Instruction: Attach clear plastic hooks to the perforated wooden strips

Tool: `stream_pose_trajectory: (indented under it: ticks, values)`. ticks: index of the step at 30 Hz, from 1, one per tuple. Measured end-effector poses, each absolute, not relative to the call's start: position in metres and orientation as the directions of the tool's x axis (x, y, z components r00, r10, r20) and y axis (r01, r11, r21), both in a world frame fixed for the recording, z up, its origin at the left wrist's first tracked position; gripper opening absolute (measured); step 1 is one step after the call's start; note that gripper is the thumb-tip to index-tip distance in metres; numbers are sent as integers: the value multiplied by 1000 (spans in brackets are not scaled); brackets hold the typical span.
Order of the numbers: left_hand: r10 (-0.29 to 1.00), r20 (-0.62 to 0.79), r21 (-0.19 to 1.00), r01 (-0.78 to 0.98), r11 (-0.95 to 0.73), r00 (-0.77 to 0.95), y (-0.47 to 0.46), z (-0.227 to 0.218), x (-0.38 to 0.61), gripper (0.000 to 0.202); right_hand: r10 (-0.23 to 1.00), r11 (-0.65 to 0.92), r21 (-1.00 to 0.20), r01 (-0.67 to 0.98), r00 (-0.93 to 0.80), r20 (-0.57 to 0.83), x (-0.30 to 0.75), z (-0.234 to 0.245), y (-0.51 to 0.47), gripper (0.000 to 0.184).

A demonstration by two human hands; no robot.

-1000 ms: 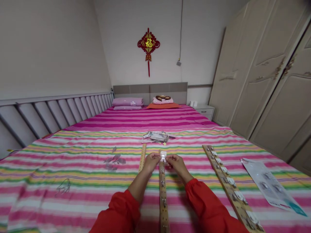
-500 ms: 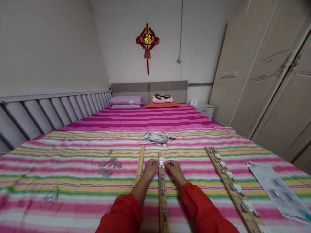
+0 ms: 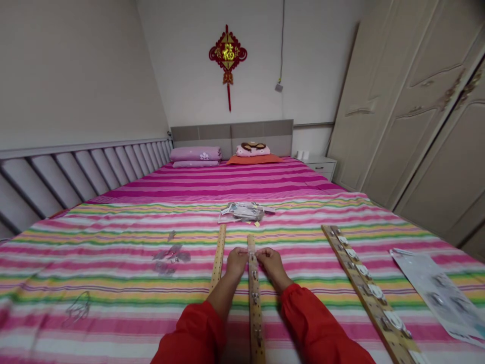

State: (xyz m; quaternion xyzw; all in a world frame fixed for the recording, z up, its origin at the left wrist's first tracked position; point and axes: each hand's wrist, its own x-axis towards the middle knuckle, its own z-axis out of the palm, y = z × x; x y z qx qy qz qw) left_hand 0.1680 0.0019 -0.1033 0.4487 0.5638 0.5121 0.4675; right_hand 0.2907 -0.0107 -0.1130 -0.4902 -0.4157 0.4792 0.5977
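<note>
My left hand (image 3: 237,263) and my right hand (image 3: 270,262) face each other over the far end of the middle wooden strip (image 3: 255,318). Between their pinched fingertips is a small adhesive hook (image 3: 252,255) with a pale backing, against the strip's surface. Several metal hooks (image 3: 255,297) sit in a row along the same strip, nearer to me. Just left of my left hand lies a second wooden strip (image 3: 219,253) with rows of small holes.
On the right lies a wider wooden board (image 3: 359,288) bearing hooks and round white pieces, beside a clear blister pack (image 3: 435,290). Packaged items (image 3: 244,212) are piled beyond my hands. Clear scraps (image 3: 172,258) and a loose clear bag (image 3: 79,307) lie left on the striped bedspread (image 3: 125,283).
The white square backing at my fingertips showed bright and flat; now it looks thinner and duller. Both hands stay almost in place, while the view has tilted slightly down.
</note>
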Motion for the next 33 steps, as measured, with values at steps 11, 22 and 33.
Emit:
stream_pose_trajectory:
  ticks: [11, 22, 33]
  values:
    - [974, -94, 994, 34, 103, -207, 4, -115, 170, 18, 971, 62, -987, -150, 238, 25, 290, -129, -2, 17]
    - [986, -168, 985, -36, 168, 1, -12, -97, 165, 18, 997, 2, -970, -244, 80, -18, 300, -115, -24, 27]
    - [965, -249, 968, -47, 246, -83, -12, -106, 166, 39, 990, 16, -975, -222, 140, -16, 294, -121, -23, 31]
